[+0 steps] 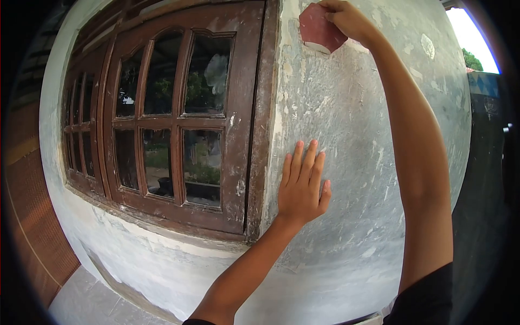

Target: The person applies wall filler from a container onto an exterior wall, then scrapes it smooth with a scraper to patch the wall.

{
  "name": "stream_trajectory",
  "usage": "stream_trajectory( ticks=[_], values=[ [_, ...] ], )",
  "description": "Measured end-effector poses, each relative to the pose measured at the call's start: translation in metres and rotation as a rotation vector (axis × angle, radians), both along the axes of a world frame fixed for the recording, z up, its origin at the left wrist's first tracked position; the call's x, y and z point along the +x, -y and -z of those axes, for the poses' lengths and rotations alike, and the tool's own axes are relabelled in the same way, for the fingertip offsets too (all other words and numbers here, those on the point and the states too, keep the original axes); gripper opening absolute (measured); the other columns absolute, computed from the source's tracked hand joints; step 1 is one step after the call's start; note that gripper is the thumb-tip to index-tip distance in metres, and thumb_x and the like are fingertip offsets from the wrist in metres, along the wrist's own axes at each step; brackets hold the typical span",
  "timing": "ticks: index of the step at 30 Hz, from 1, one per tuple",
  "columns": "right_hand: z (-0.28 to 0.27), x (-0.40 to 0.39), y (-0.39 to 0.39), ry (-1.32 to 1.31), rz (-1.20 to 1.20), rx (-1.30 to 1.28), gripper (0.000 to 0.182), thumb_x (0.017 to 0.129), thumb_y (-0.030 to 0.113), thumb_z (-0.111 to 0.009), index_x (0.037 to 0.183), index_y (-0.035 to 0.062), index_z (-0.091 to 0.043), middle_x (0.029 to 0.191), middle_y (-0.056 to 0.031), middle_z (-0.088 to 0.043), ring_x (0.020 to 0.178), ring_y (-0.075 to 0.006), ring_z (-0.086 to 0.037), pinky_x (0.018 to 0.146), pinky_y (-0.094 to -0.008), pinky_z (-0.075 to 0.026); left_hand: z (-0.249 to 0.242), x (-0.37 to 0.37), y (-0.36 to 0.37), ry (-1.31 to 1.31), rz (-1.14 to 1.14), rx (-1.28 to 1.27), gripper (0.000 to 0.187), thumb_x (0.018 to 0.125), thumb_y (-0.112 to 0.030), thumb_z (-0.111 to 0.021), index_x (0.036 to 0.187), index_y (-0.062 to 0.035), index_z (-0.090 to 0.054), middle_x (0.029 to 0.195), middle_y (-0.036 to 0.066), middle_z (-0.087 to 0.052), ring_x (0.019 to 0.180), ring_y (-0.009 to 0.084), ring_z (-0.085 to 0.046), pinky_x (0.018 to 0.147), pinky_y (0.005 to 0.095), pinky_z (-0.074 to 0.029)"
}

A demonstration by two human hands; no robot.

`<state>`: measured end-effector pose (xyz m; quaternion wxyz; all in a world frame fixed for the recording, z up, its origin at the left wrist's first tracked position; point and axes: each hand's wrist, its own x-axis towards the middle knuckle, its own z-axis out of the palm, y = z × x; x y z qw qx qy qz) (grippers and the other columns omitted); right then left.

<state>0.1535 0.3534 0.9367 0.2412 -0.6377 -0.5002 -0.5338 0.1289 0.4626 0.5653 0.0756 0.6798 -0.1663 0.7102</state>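
Note:
My left hand lies flat on the grey, patchy wall, fingers spread and pointing up, just right of the window frame. Higher up, near the top edge of the view, my right hand grips a reddish sheet, which looks like sandpaper, by its right side. The sheet rests against the wall, and its lower edge is curled, showing a pale strip. Flaking paint and whitish scuffs mark the wall around both hands.
A brown wooden window with several glass panes fills the left, its frame close to my left hand. A brown woven surface is at the far left. A dark panel stands beyond the wall's right edge.

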Motion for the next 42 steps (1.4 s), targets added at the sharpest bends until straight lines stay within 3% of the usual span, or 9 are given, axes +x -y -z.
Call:
stream_trajectory(
  ticks=[6, 15, 19, 21, 26, 30, 34, 37, 42],
  values=[
    [-0.021, 0.014, 0.023, -0.058, -0.173, 0.322, 0.044, 0.08, -0.001, -0.047, 0.12, -0.004, -0.065, 0.103, -0.0168, -0.072, 0.094, -0.0287, -0.067, 0.084, -0.0386, -0.054, 0.001, -0.001, 0.0, 0.002, 0.008, 0.003, 0.054, 0.089, -0.024, -0.051, 0.136, 0.0015, -0.05, 0.152, 0.021, -0.042, 0.145, 0.042, -0.032, 0.117, 0.0565, -0.024],
    [-0.007, 0.004, 0.023, -0.134, -0.092, 0.378, 0.04, 0.087, 0.003, -0.051, 0.124, -0.0018, -0.064, 0.111, -0.0189, -0.071, 0.104, -0.0285, -0.065, 0.09, -0.0402, -0.052, 0.001, -0.001, 0.001, 0.002, 0.0, -0.004, 0.054, 0.089, -0.024, -0.051, 0.136, 0.0014, -0.05, 0.152, 0.021, -0.043, 0.145, 0.0412, -0.032, 0.117, 0.0559, -0.024],
    [0.01, -0.014, 0.015, -0.24, -0.243, 0.344, 0.042, 0.086, 0.002, -0.049, 0.124, -0.0018, -0.064, 0.112, -0.0192, -0.07, 0.105, -0.0294, -0.066, 0.09, -0.0397, -0.052, 0.001, 0.0, 0.002, 0.003, -0.006, -0.012, 0.053, 0.088, -0.023, -0.052, 0.135, 0.0012, -0.051, 0.152, 0.021, -0.043, 0.145, 0.041, -0.032, 0.117, 0.056, -0.024],
    [0.008, -0.005, 0.002, 0.001, -0.083, 0.027, 0.043, 0.085, 0.002, -0.047, 0.124, -0.0026, -0.063, 0.113, -0.0192, -0.07, 0.106, -0.03, -0.065, 0.092, -0.0389, -0.052, 0.001, -0.001, 0.002, 0.004, -0.013, -0.011, 0.053, 0.088, -0.024, -0.052, 0.135, 0.0012, -0.051, 0.152, 0.021, -0.042, 0.145, 0.041, -0.032, 0.117, 0.0561, -0.024],
    [-0.007, -0.013, -0.01, 0.128, 0.042, 0.133, 0.041, 0.086, 0.002, -0.048, 0.124, -0.0048, -0.062, 0.112, -0.0184, -0.07, 0.103, -0.0296, -0.066, 0.093, -0.0389, -0.052, 0.002, 0.002, 0.002, 0.01, -0.005, -0.02, 0.053, 0.089, -0.024, -0.052, 0.136, 0.0009, -0.05, 0.152, 0.02, -0.043, 0.145, 0.0412, -0.032, 0.117, 0.0564, -0.024],
    [0.02, -0.039, -0.005, -0.186, -0.222, 0.252, 0.041, 0.085, 0.003, -0.05, 0.123, -0.0018, -0.064, 0.113, -0.0218, -0.07, 0.1, -0.0331, -0.067, 0.091, -0.0408, -0.052, 0.001, 0.0, 0.003, 0.011, -0.019, -0.048, 0.053, 0.089, -0.025, -0.051, 0.135, 0.0006, -0.05, 0.151, 0.02, -0.043, 0.145, 0.0424, -0.032, 0.117, 0.058, -0.022],
    [0.003, 0.006, -0.009, 0.123, -0.028, -0.018, 0.041, 0.084, 0.003, -0.049, 0.121, -0.0017, -0.065, 0.11, -0.023, -0.07, 0.093, -0.0337, -0.069, 0.083, -0.0414, -0.054, 0.001, 0.002, 0.003, 0.021, -0.017, -0.039, 0.052, 0.089, -0.025, -0.051, 0.135, 0.0004, -0.05, 0.151, 0.02, -0.043, 0.145, 0.0432, -0.032, 0.117, 0.0588, -0.022],
    [-0.001, -0.005, -0.008, -0.014, -0.168, 0.344, 0.041, 0.083, 0.002, -0.047, 0.119, -0.0019, -0.066, 0.101, -0.0213, -0.072, 0.09, -0.0311, -0.069, 0.08, -0.0396, -0.055, 0.001, 0.003, 0.002, 0.026, -0.03, -0.037, 0.053, 0.089, -0.025, -0.051, 0.135, 0.0004, -0.05, 0.152, 0.02, -0.042, 0.145, 0.0431, -0.031, 0.117, 0.0588, -0.022],
    [0.007, -0.001, -0.014, 0.031, -0.143, 0.165, 0.042, 0.08, 0.003, -0.049, 0.118, -0.0021, -0.066, 0.104, -0.0204, -0.072, 0.092, -0.0314, -0.068, 0.083, -0.0408, -0.054, 0.001, 0.002, 0.004, 0.024, -0.037, -0.059, 0.054, 0.089, -0.025, -0.051, 0.137, 0.0001, -0.048, 0.153, 0.02, -0.041, 0.145, 0.0442, -0.029, 0.116, 0.06, -0.021]
  ],
)
